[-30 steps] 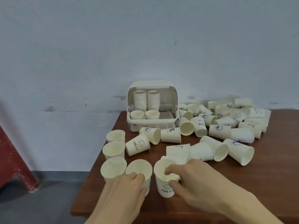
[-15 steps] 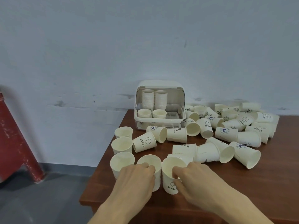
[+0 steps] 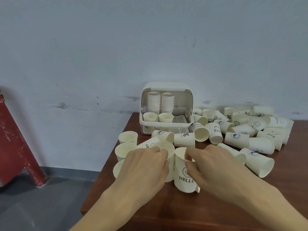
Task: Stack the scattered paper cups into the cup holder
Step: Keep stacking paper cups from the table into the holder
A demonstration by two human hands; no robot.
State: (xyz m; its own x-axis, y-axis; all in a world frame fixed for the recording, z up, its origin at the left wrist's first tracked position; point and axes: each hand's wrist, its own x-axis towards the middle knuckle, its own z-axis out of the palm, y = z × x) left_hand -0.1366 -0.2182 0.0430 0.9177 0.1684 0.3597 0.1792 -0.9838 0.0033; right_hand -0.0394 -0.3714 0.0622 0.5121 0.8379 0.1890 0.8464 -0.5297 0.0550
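At the brown wooden surface, left hand grips a plain cream paper cup, right hand pinches a "HELLO" cup; white plastic cup holder w/ two stacks, approx. thirty loose cups left.

Cream paper cups with black "HELLO" smileys, reddish-brown table, white cup holder.

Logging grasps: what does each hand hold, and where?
Left hand: plain cup at its rim. Right hand: HELLO cup, fingers over its rim.
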